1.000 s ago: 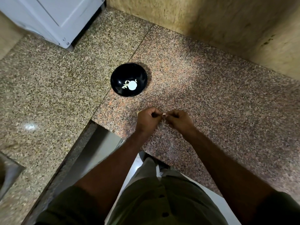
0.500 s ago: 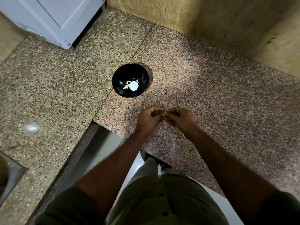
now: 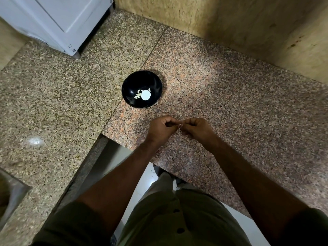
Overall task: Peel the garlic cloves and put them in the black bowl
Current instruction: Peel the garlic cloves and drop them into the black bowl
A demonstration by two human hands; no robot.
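Our left hand and right hand pinch a barely visible clove between curled fingers. We should strip the skin fully, then drop it in the bowl.

A home kitchen — a plain working corner.
Speckled granite counter meets a tan wall; a white appliance stands at the counter's far left end — a steel sink is sunk into its near-left edge.

Speckled granite counter, yellowish walls, white appliance.
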